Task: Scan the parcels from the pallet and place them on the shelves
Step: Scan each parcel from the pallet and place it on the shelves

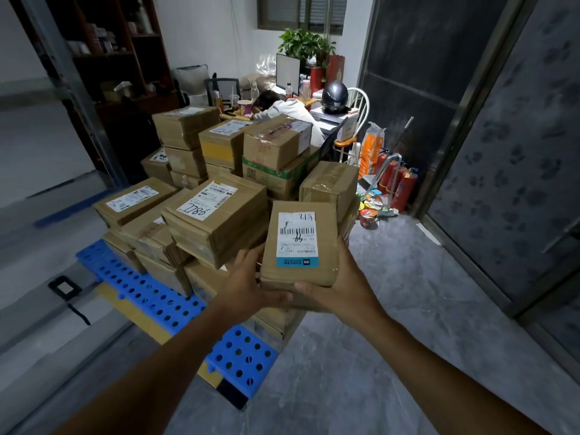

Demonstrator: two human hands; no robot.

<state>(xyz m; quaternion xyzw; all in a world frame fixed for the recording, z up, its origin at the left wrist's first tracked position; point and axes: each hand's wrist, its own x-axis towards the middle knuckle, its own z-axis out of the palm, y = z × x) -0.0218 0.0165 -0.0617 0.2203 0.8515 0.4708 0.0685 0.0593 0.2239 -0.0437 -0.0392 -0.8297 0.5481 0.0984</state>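
I hold one parcel [299, 243] in a two-handed grip over the near corner of the stack [216, 211] on the blue pallet [150, 293]. I cannot tell whether its base touches the box below. My left hand [248, 285] clasps the near left corner, with the fingers up the side. My right hand [343, 282] wraps the near right corner the same way. Both thumbs lie across the near end and almost meet, so the grip is pinching the cardboard from both sides and neither hand is free.

The parcel's long axis runs straight away from me, with the short end at my wrists. Its label [296, 238] faces up, and the barcode runs across the width. No scanner shows, so I judge that scanning means letting go with one hand while the other takes the weight. The only shelves [110, 51] I see are a dark unit well off to my left, beyond the stack, so the carry would probably swing that way.
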